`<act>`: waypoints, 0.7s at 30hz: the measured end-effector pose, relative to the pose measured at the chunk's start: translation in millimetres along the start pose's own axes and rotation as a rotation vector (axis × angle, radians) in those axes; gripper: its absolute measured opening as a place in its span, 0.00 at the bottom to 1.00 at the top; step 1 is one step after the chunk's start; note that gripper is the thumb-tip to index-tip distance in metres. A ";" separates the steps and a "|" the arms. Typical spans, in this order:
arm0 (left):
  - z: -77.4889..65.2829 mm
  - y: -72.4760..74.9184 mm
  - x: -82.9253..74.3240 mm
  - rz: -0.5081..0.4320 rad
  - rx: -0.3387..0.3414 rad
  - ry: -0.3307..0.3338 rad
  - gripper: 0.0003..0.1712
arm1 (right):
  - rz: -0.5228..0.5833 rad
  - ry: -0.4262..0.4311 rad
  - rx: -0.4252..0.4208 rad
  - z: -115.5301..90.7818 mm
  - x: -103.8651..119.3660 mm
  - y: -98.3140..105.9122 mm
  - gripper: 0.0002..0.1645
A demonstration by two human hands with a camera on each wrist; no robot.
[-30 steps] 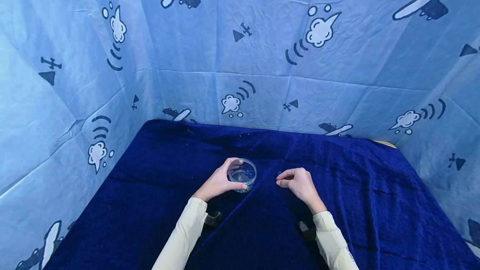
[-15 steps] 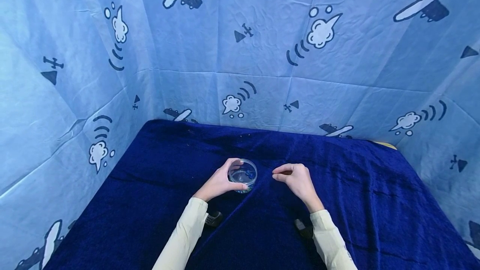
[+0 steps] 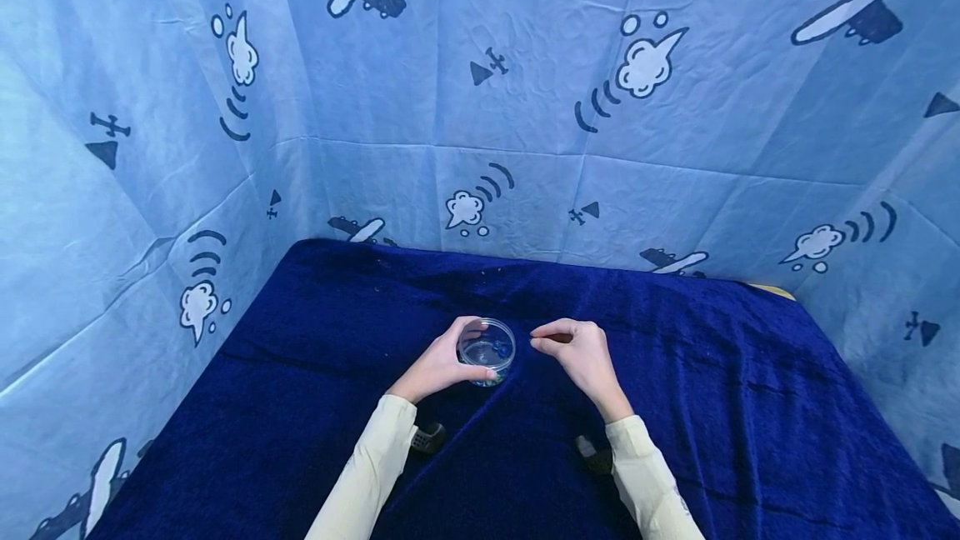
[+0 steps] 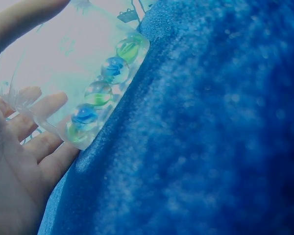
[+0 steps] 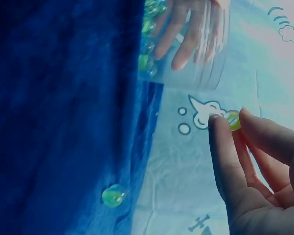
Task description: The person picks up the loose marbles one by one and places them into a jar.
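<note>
My left hand [image 3: 442, 367] grips a clear round plastic jar [image 3: 477, 355], thumb on the near side and fingers around the far side. Several glass marbles [image 4: 115, 70] with blue and green swirls lie at the jar's bottom, as the left wrist view shows. To the right of the jar, apart from it, my right hand [image 3: 588, 354] pinches a yellow-green marble [image 5: 232, 120] between thumb and fingertips. The right wrist view has the held marble near the level of the jar's open rim. Another greenish marble [image 5: 113, 195] sits on the cloth.
A dark blue velvety cloth [image 3: 315, 432] covers the table. Light blue curtains [image 3: 540, 107] printed with planes and clouds hang behind and at both sides. A bit of yellow edge [image 3: 774, 292] shows at the back right corner.
My right hand has moved left and slightly away from me, closer to the jar, keeping its pinch. The left hand and the jar have stayed nearly still.
</note>
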State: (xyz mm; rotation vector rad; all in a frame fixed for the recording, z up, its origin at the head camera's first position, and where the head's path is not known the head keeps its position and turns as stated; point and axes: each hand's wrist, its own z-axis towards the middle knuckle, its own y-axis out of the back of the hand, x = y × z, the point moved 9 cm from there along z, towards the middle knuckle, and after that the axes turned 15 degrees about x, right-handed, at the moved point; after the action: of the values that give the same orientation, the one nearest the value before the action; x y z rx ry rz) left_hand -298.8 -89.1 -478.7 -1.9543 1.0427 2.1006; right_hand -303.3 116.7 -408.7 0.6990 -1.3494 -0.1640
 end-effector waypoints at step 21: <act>0.3 -0.3 1.1 -0.001 0.007 -0.020 0.48 | 0.015 0.081 0.036 11.0 19.9 -22.6 0.04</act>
State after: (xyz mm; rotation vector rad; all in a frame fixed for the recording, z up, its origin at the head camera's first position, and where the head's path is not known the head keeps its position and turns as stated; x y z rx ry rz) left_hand -299.1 -89.1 -479.9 -1.9265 1.0438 2.1086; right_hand -302.3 85.0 -403.9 0.7187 -1.2819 -0.0988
